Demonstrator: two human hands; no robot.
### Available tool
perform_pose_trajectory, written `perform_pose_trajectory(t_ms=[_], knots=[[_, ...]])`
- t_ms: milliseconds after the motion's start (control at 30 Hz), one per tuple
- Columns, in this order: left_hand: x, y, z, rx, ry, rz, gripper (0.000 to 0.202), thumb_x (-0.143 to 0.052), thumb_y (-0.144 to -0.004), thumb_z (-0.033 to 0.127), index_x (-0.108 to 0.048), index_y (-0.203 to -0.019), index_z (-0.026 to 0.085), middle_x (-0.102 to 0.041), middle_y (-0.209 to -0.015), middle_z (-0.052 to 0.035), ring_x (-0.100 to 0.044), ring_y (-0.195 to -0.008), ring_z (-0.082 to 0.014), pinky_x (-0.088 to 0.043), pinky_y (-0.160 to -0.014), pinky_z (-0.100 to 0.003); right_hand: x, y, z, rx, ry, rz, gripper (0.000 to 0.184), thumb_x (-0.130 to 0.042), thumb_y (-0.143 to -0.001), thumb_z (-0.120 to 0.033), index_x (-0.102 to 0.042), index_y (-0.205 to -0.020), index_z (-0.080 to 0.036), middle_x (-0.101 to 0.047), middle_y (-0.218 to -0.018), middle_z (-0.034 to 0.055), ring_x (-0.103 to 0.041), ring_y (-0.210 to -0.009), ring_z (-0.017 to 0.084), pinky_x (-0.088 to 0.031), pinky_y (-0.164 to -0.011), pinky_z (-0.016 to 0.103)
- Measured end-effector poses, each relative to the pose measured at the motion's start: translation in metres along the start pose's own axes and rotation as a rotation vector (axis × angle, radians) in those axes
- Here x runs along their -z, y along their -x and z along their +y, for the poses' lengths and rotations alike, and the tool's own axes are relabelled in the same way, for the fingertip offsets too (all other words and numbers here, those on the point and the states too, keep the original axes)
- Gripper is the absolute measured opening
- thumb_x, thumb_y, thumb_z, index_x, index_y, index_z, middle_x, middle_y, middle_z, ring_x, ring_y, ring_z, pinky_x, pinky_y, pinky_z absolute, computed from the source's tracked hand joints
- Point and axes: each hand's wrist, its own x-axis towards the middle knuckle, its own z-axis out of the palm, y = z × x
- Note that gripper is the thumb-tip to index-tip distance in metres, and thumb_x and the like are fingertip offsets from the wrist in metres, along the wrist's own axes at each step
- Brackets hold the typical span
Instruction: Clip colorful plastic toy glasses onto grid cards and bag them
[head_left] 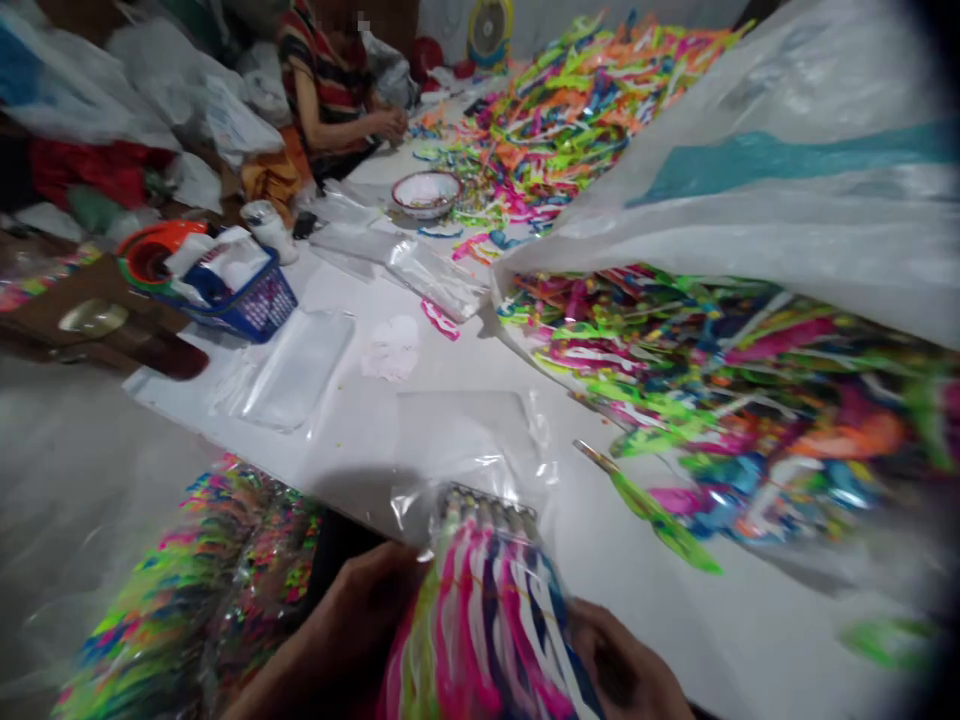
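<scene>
Low in the picture my left hand point(360, 610) and my right hand point(626, 665) hold a bundle of colourful plastic strips point(487, 620) in pink, white, blue and green, with metal-looking tips at its top end. The tips poke into a clear plastic bag point(465, 450) that lies on the white table point(750, 620). Both hands are closed round the bundle's sides. One loose green strip point(652, 515) lies just right of the bag.
A big woven sack point(750, 190) at right spills a heap of colourful strips point(720, 390). More strips point(570, 110) cover the far table. Another person point(330, 90) sits at the back left. A blue basket point(251, 295), a bowl point(426, 192) and flat clear bags point(289, 370) lie between. Packed bundles point(195, 590) sit at lower left.
</scene>
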Motion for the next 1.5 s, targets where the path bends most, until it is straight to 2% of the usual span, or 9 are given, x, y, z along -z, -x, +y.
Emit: perform_pose_trajectory(t_ms=[233, 400, 600, 800, 967, 1100, 1167, 1300, 1500], knots=[[0.007, 0.001, 0.029, 0.206, 0.212, 0.138, 0.029, -0.062, -0.076, 0.045, -0.062, -0.076, 0.016, -0.061, -0.067, 0.0006, -0.054, -0.063, -0.0119, -0.044, -0.055, -0.020, -0.016, -0.001, -0.034, -0.101, -0.690, -0.079, 0.040, -0.069, -0.066, -0.051, -0.043, -0.064, -0.021, -0.041, -0.050, -0.0050, -0.036, -0.042, 0.009, -0.031, -0.043, 0.021], [0.012, -0.023, 0.071, 0.051, 0.272, 0.330, 0.029, -0.060, -0.074, 0.045, -0.057, -0.079, 0.016, -0.053, -0.050, 0.0057, -0.046, -0.044, -0.0082, -0.036, -0.042, -0.018, -0.003, -0.037, -0.088, 0.066, -0.684, -0.034, 0.036, -0.069, -0.070, -0.046, -0.043, -0.070, -0.021, -0.034, -0.046, -0.0082, -0.029, -0.040, 0.007, -0.028, -0.041, 0.019], [0.052, -0.013, 0.137, -0.332, 0.414, 0.508, 0.018, -0.060, -0.078, 0.032, -0.054, -0.081, 0.015, -0.053, -0.047, 0.0059, -0.048, -0.041, -0.0073, -0.035, -0.041, -0.017, 0.022, -0.041, -0.183, 0.400, -0.635, -0.006, 0.033, -0.069, -0.071, -0.041, -0.041, -0.067, -0.023, -0.034, -0.052, -0.0056, -0.032, -0.043, 0.009, -0.029, -0.039, 0.021], [0.069, 0.005, 0.142, -0.444, 0.503, 0.575, 0.013, -0.058, -0.080, 0.022, -0.056, -0.091, 0.016, -0.051, -0.047, 0.0075, -0.049, -0.043, -0.0080, -0.037, -0.042, -0.018, 0.020, -0.047, -0.206, 0.531, -0.451, -0.030, 0.038, -0.064, -0.072, -0.049, -0.036, -0.065, -0.024, -0.031, -0.051, -0.0057, -0.031, -0.042, 0.009, -0.027, -0.037, 0.021], [0.095, 0.018, 0.121, -0.575, 0.589, 0.644, 0.017, -0.062, -0.076, 0.023, -0.057, -0.091, 0.018, -0.047, -0.047, 0.0077, -0.047, -0.043, -0.0083, -0.038, -0.042, -0.020, 0.021, -0.102, -0.185, 0.629, -0.464, -0.121, 0.043, -0.057, -0.076, -0.060, -0.037, -0.064, -0.024, -0.024, -0.045, -0.0074, -0.028, -0.038, 0.010, -0.028, -0.035, 0.022], [0.113, -0.023, 0.052, -0.375, 0.322, 0.896, 0.025, -0.058, -0.077, 0.031, -0.056, -0.097, 0.017, -0.057, -0.059, 0.0032, -0.054, -0.054, -0.0119, -0.046, -0.053, -0.025, -0.015, -0.201, -0.168, 0.528, -0.237, -0.104, 0.028, -0.057, -0.078, -0.050, -0.054, -0.077, -0.022, -0.050, -0.059, -0.0023, -0.047, -0.051, 0.012, -0.040, -0.046, 0.024], [0.106, -0.055, 0.001, -0.134, -0.058, 0.903, 0.028, -0.054, -0.077, 0.035, -0.058, -0.096, 0.015, -0.063, -0.072, -0.0029, -0.060, -0.067, -0.0176, -0.052, -0.066, -0.035, -0.045, -0.249, -0.159, 0.498, 0.044, -0.193, 0.022, -0.059, -0.078, -0.041, -0.061, -0.082, -0.019, -0.059, -0.070, 0.0012, -0.054, -0.061, 0.013, -0.045, -0.052, 0.025], [0.071, -0.097, -0.077, -0.104, -0.679, 0.910, 0.038, -0.049, -0.080, 0.031, -0.056, -0.112, 0.012, -0.057, -0.121, -0.0198, -0.052, -0.115, -0.0321, -0.042, -0.096, -0.052, -0.097, -0.313, -0.157, 0.702, 0.509, -0.193, 0.016, -0.058, -0.080, -0.027, -0.066, -0.085, -0.015, -0.064, -0.082, 0.0039, -0.057, -0.065, 0.011, -0.047, -0.063, 0.024], [0.051, -0.100, -0.094, -0.152, -1.019, 0.940, 0.032, -0.045, -0.087, 0.026, -0.055, -0.114, 0.011, -0.057, -0.121, -0.0184, -0.050, -0.118, -0.0288, -0.040, -0.100, -0.047, -0.135, -0.358, -0.167, 0.798, 1.020, -0.139, 0.038, -0.040, -0.091, -0.028, -0.059, -0.109, 0.000, -0.057, -0.108, 0.0099, -0.052, -0.104, 0.015, -0.038, -0.086, 0.023]])
